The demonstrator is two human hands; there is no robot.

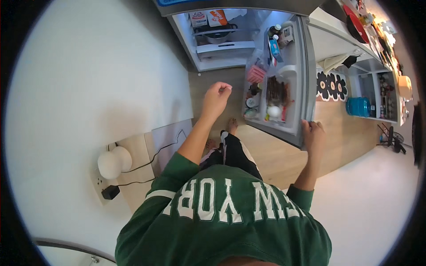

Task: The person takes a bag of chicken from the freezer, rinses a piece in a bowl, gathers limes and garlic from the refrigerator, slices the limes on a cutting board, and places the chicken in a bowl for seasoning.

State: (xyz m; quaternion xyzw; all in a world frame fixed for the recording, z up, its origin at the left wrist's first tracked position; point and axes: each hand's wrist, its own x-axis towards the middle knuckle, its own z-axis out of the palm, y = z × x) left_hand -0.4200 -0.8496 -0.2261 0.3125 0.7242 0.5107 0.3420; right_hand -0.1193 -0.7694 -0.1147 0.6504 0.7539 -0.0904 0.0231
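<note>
A refrigerator door [308,83] stands swung out, its shelves facing me. My right hand [313,133] grips the door's edge near its corner. My left hand [218,94] is raised before the fridge, its fingers curled together; nothing shows in it. Inside the fridge are cartons [217,18] and a dark pot [218,36] above a drawer [226,53]. The door shelves hold a dark bottle [274,30], a blue carton [275,50], pink packs [256,73], a bag of brown food [277,89], a white round item [274,111] and a jar [251,102].
A wall runs along the left, with a white lamp [111,163], cables and a black plug adapter [110,192]. Right of the door are a flowered mat [331,85], a blue water jug [358,106], open cabinet shelves [376,78] and a cluttered counter with a red pan [357,28].
</note>
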